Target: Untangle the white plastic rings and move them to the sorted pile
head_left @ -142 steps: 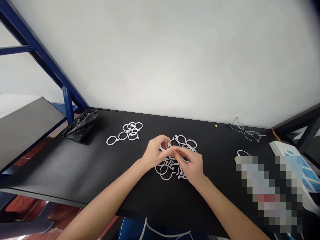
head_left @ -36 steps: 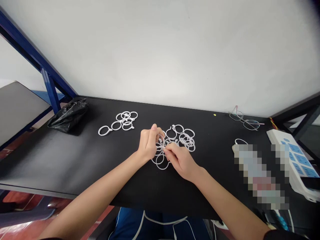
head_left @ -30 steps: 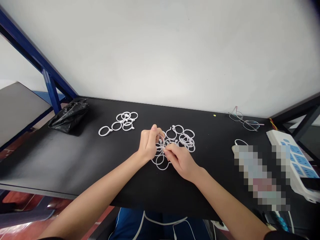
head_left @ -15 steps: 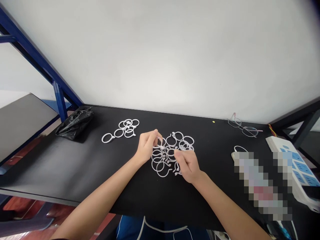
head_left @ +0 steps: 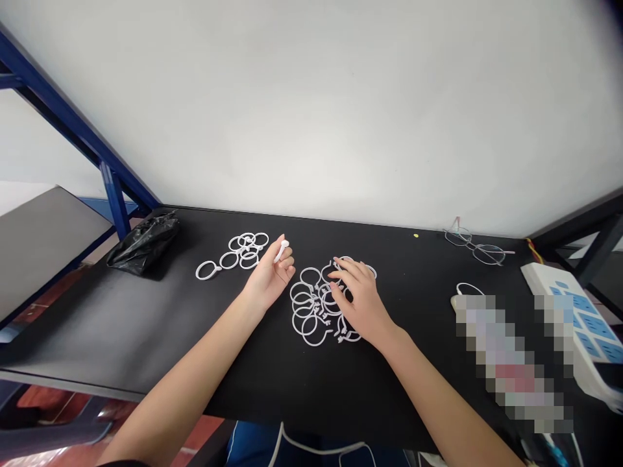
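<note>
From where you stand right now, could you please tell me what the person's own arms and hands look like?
Neither the left hand nor the right hand wears a glove, and no jewellery or watch is visible. The left arm shows a sliver of dark sleeve at the picture's bottom edge; the visible right arm is bare.

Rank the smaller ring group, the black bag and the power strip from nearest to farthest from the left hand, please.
In the head view, from the left hand:
1. Smaller ring group: just left.
2. Black bag: far left.
3. Power strip: far right.
</note>
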Demonstrator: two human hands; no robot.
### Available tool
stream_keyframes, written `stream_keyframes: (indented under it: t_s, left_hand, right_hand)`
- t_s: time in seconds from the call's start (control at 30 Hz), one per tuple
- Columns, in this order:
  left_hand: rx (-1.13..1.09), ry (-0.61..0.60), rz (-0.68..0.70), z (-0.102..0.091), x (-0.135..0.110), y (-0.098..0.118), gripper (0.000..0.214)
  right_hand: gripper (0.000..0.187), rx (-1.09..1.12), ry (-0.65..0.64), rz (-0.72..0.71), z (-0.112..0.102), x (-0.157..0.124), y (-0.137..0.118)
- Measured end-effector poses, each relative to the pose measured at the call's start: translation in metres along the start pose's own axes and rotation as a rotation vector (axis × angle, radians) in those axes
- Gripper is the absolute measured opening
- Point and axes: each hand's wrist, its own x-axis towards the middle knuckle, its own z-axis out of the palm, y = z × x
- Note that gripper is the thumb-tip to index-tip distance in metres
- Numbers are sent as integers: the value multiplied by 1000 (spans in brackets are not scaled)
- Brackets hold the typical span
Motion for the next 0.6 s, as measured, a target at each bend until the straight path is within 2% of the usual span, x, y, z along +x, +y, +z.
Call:
stream_keyframes:
  t_s: [0.13, 0.27, 0.6]
  left_hand:
    - [1, 77, -12, -2, 3, -3, 22]
    - [-17, 106, 1, -3, 5, -3, 16]
    - [-97, 183, 32, -6, 6, -5, 11]
  right_hand:
    - [25, -130, -64, 79, 3, -1, 1]
    - [32, -173, -103, 98, 4, -1, -1]
    - [36, -182, -64, 100, 6, -1, 2]
